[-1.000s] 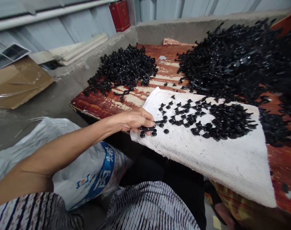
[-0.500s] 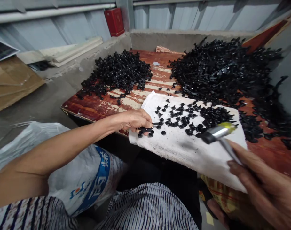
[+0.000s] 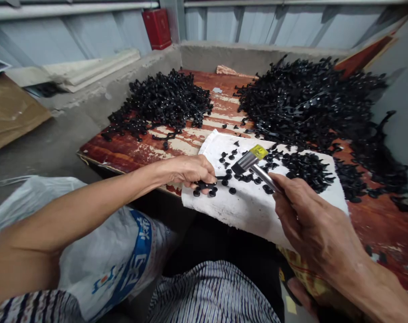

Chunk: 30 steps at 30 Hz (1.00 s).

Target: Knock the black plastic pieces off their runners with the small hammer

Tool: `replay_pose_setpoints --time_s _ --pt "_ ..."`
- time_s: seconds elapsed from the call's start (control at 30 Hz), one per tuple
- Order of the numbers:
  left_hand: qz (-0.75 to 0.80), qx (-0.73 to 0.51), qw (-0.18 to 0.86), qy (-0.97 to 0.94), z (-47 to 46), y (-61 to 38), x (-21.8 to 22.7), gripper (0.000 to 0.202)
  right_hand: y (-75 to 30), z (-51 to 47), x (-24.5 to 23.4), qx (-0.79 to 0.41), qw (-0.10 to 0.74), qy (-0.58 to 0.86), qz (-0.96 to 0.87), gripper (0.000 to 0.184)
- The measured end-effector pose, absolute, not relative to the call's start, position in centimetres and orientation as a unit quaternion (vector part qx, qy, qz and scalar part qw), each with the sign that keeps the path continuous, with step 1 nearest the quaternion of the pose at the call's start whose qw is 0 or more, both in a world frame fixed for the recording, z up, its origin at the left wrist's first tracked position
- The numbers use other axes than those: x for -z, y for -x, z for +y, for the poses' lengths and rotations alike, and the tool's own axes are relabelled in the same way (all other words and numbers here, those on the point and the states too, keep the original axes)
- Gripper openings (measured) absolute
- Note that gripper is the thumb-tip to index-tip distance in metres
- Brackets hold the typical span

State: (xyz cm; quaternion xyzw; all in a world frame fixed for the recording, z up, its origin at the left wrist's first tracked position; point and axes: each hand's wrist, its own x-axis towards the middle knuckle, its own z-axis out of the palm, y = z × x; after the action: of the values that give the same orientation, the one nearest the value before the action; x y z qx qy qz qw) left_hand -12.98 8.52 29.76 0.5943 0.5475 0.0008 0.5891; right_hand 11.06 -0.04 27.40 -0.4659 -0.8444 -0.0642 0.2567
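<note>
Though tilted, hammerhead (image 3: 249,160) between hands (image 3: 200,172) (image 3: 303,208)

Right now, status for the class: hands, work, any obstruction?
Left hand holding black part. Right hand holding hammer. Possible clutter: loose black pieces on white cloth.

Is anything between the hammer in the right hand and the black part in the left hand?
Yes, low down: a few small black pieces show between the hammer's head and the black part pinched by the left hand. Whether they join that part, I can't tell. Nothing else visible intervenes.
</note>
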Motion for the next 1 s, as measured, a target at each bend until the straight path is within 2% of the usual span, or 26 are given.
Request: replay_pose_setpoints --time_s 0.13,0.27,0.4,0.53,0.6,0.7,0.8,0.9,1.0 --pt "0.568 0.014 0.572 -0.592 8.4 12.5 -30.2 0.022 -10.5 0.2 -27.3 0.106 0.193 0.459 -0.861 0.029" --pt "0.556 0.01 0.585 -0.591 8.6 12.5 -29.8 0.016 -10.2 0.3 -27.1 0.126 0.147 0.431 -0.881 0.036" --pt "0.548 0.006 0.59 -0.593 8.7 12.8 -29.6 0.015 -10.1 -0.5 -28.1 0.104 0.206 0.423 -0.876 0.043" --pt "0.541 0.007 0.59 -0.6 8.5 12.8 -29.8 0.019 -10.0 -1.2 -28.6 0.072 0.314 0.45 -0.833 0.065" --pt "0.539 0.002 0.591 -0.6 8.5 12.8 -29.7 0.018 -10.0 -1.2 -27.9 0.061 0.301 0.45 -0.839 0.071" --pt "0.553 0.002 0.59 -0.588 8.6 12.8 -29.6 0.015 -10.2 -0.8 -27.0 0.033 0.233 0.437 -0.868 0.065" --pt "0.554 0.002 0.59 -0.587 8.6 12.9 -29.5 0.017 -10.5 -1.0 -27.5 -0.019 0.285 0.44 -0.851 0.064" --pt "0.545 -0.003 0.593 -0.593 8.6 13.0 -29.5 0.018 -10.5 -1.3 -28.2 -0.019 0.344 0.445 -0.827 0.07" --pt "0.546 -0.001 0.595 -0.59 8.7 13.1 -29.4 0.015 -10.2 -0.9 -27.5 -0.059 0.335 0.449 -0.826 0.058"
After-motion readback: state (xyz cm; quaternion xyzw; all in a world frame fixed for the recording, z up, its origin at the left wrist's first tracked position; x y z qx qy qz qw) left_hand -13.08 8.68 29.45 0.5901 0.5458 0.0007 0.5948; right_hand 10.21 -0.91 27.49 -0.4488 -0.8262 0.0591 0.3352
